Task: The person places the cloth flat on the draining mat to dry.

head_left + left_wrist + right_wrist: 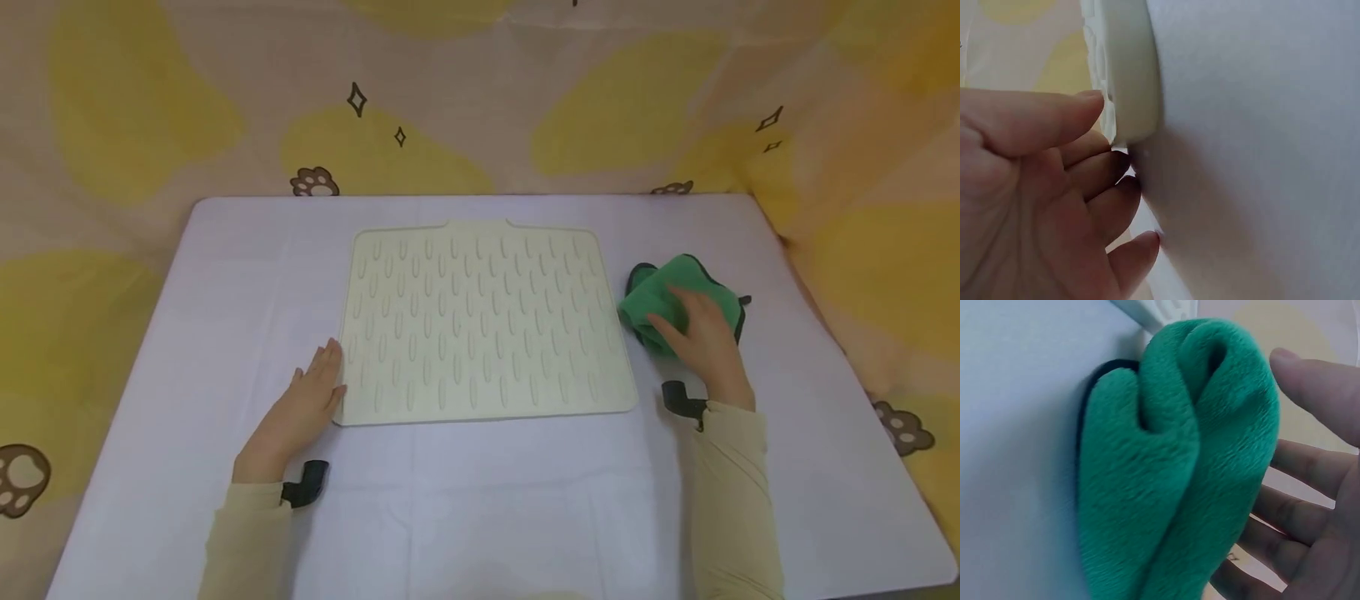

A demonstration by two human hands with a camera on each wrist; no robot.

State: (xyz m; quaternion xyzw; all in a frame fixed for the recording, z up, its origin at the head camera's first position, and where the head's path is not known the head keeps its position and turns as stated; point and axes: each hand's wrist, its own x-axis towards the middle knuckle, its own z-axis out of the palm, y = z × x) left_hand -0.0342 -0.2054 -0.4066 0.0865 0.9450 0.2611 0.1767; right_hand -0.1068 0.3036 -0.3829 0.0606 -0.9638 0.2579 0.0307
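A pale cream mat (480, 321) with rows of raised oval ridges lies flat in the middle of the table. At its left edge, near the front corner, rests my left hand (303, 406); the thumb touches the mat's rim (1132, 69) in the left wrist view, and the other fingers reach the tabletop beside it. To the right of the mat is a folded green cloth (678, 292) with dark edging. My right hand (708, 342) lies over the cloth with its fingers apart; the right wrist view shows the thumb and fingers loosely against the fluffy folds (1166, 462).
The white table (487, 517) reaches toward me past the mat's front edge. A patterned curtain (480, 92) with yellow patches and paw prints hangs behind the table and along its sides. Black wrist mounts (306, 483) sit at both sleeves.
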